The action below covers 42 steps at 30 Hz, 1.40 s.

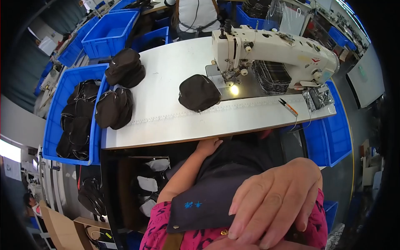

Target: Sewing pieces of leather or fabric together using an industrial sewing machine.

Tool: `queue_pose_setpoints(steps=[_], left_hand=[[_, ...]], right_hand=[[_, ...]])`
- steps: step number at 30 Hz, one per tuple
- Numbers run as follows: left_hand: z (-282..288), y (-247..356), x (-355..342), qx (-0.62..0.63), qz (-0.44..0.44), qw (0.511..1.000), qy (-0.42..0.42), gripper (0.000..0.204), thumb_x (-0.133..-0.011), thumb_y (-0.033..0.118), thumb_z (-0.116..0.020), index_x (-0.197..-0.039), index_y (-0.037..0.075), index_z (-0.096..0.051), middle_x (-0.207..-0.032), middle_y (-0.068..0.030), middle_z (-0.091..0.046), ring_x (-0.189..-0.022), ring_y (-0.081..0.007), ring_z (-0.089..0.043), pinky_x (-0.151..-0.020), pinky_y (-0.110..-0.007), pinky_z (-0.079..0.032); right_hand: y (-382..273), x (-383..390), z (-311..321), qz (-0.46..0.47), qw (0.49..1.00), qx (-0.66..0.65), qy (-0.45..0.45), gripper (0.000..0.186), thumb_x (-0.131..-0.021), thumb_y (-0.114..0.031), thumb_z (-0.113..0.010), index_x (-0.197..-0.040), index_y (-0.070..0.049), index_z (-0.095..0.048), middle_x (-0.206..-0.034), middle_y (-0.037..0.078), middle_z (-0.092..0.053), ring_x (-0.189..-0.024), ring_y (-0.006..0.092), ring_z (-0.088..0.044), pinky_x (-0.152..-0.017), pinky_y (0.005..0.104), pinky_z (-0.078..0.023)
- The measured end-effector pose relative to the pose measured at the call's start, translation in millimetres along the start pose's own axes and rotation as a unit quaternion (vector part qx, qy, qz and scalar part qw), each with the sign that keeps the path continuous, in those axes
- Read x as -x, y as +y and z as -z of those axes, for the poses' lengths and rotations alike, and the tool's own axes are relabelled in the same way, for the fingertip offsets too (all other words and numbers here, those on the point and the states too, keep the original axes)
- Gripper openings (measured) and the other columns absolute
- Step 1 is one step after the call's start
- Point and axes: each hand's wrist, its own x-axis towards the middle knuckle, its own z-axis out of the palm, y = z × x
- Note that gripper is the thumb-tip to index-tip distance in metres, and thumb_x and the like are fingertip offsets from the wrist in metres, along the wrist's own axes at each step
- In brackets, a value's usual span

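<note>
My right hand [277, 198] is raised close to the camera, in front of my dark apron [200, 208]. Its fingers are stretched out and slightly bent, pointing down, with nothing visible in them. Low by the table's front edge, my left hand [209, 146] rests against the dark cloth of the apron; its fingers are mostly hidden. On the white sewing table [166, 127] a black fabric pouch [199, 93] lies left of the sewing machine [275, 50], whose lamp is lit. Orange-handled thread snips [288, 107] lie to the right.
More black pouches [114, 108] sit at the table's left end, beside a blue crate [52, 125] full of them. Stacked dark pieces [271, 77] stand under the machine arm, near a small plastic bag [318, 98]. Another blue bin [333, 137] is at the right. A person [196, 16] sits beyond.
</note>
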Motion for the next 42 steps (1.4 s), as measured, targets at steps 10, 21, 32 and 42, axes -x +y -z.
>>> queue_pose_setpoints(steps=[10,21,32,42], left_hand=[[-13,20,31,0.026,0.007,1.0,-0.001,0.041,-0.102,0.044,-0.06,-0.092,0.006,-0.073,-0.096,-0.0182,-0.073,-0.092,-0.0416,-0.07,-0.082,-0.05,-0.056],[72,82,50,0.174,-0.031,0.969,-0.175,0.017,-0.101,0.017,-0.067,-0.113,0.006,-0.071,-0.106,-0.0127,-0.074,-0.1,-0.0282,-0.071,-0.09,-0.037,-0.055],[228,63,-80,-0.038,-0.144,0.962,0.229,0.02,-0.095,0.005,-0.068,-0.112,0.007,-0.076,-0.123,-0.0091,-0.067,-0.12,-0.0312,-0.058,-0.102,-0.04,-0.049],[227,40,-147,-0.146,-0.175,0.959,0.17,0.027,-0.092,0.019,-0.074,-0.119,0.012,-0.077,-0.118,-0.0098,-0.068,-0.114,-0.0359,-0.057,-0.1,-0.045,-0.049]], right_hand=[[-3,31,-29,0.093,0.994,0.039,0.048,0.039,-0.102,-0.025,-0.066,-0.11,0.012,-0.077,-0.116,0.039,-0.07,-0.112,0.0449,-0.068,-0.088,0.047,-0.056],[-29,56,41,0.084,0.993,0.069,-0.055,0.042,-0.102,-0.03,-0.068,-0.117,0.008,-0.077,-0.122,0.035,-0.071,-0.112,0.0416,-0.066,-0.093,0.0446,-0.056],[97,109,203,-0.259,0.631,0.728,0.071,0.042,-0.1,-0.028,-0.066,-0.132,-0.001,-0.068,-0.132,0.01,-0.07,-0.119,0.0247,-0.065,-0.1,0.0421,-0.052],[115,131,243,-0.223,0.582,0.781,-0.039,0.06,-0.097,-0.041,-0.069,-0.135,0.005,-0.064,-0.146,0.019,-0.061,-0.141,0.0312,-0.051,-0.117,0.0457,-0.039]])
